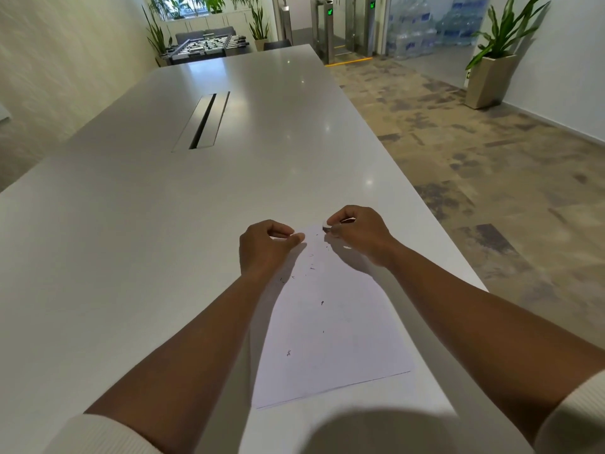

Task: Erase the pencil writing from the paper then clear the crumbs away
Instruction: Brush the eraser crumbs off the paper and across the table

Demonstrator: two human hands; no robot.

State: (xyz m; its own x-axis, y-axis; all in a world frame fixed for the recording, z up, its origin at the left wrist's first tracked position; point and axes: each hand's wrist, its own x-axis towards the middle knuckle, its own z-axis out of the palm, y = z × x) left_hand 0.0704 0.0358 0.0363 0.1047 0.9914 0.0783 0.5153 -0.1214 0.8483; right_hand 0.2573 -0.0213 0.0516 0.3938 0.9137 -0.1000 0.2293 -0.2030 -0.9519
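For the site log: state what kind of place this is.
Probably an office lobby or break area: a long white table with a cable slot, access turnstiles and a foosball table beyond.

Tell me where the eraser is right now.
In the head view, the eraser is pinched in the right hand's fingertips at the far right corner of the paper, just across from the left hand.

Both forearms are bare from wrist to near the elbow. The left sleeve (98, 434) is cream-white ribbed knit, pushed up into a soft rounded cuff. The right sleeve (576, 417) matches it in colour and fine ribbing. No rings, watch or bands show on the left hand (262, 245) or right hand (358, 235).
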